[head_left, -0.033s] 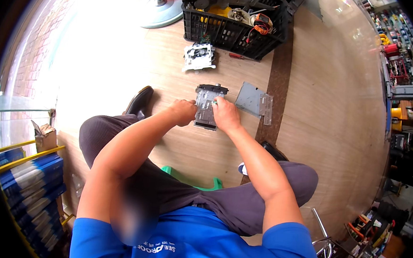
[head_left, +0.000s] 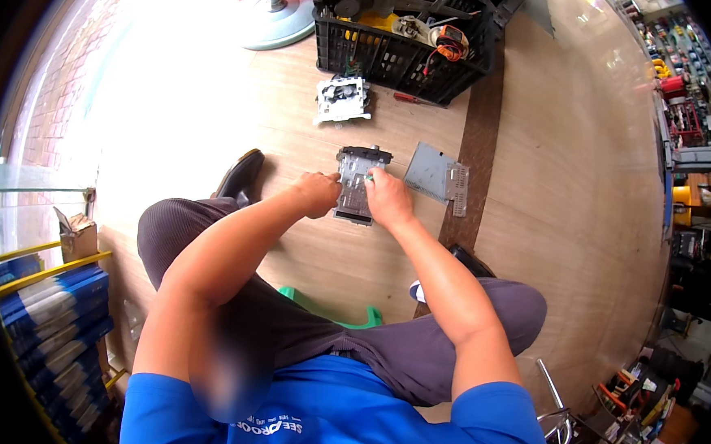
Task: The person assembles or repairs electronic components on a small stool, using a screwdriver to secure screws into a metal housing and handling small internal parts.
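A flat grey metal electronics chassis (head_left: 355,198) with a black strip along its far end lies on the floor between my knees. My left hand (head_left: 318,194) is closed at its left edge, steadying it. Over its right side my right hand (head_left: 389,197) is closed around a slim tool, of which only a green bit (head_left: 370,176) shows by the thumb; its kind is hidden. Just right of the chassis lies a flat grey metal cover plate (head_left: 430,171), with a perforated metal strip (head_left: 460,188) at its right edge. A white disc-drive mechanism (head_left: 343,99) sits farther off.
A black plastic crate (head_left: 398,58) holding tools and an orange meter (head_left: 450,42) stands at the far side, with a red screwdriver (head_left: 408,97) beside it. A round stand base (head_left: 278,22) is far left. Under me is a green stool (head_left: 362,318); cluttered shelves (head_left: 693,88) line the right.
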Motion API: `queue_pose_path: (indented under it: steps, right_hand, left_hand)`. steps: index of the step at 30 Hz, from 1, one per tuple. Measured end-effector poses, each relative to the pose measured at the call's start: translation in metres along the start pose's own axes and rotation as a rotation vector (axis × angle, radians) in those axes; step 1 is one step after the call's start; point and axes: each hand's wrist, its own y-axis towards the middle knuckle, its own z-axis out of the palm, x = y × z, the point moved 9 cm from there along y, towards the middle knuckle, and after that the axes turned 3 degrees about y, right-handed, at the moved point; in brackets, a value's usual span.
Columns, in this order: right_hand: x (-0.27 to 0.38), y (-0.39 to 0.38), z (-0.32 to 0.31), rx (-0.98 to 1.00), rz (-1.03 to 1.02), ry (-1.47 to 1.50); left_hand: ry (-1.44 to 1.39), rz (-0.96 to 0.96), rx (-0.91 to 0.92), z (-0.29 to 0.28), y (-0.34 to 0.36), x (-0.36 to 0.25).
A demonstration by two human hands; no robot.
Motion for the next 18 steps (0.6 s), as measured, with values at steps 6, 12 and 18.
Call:
queue_pose_path:
  steps: [6, 12, 18]
  right_hand:
    - [0.003, -0.002, -0.002, 0.005, -0.031, 0.013]
    - [0.001, -0.005, 0.000, 0.002, -0.041, 0.029]
    - [0.003, -0.009, 0.004, -0.009, -0.071, 0.044]
  left_hand:
    - [0.057, 0.051, -0.011, 0.004, 0.014, -0.009]
    - [0.062, 0.052, 0.102, 0.016, 0.020, -0.013]
    - [0.076, 0.048, 0.143, 0.021, 0.015, -0.010]
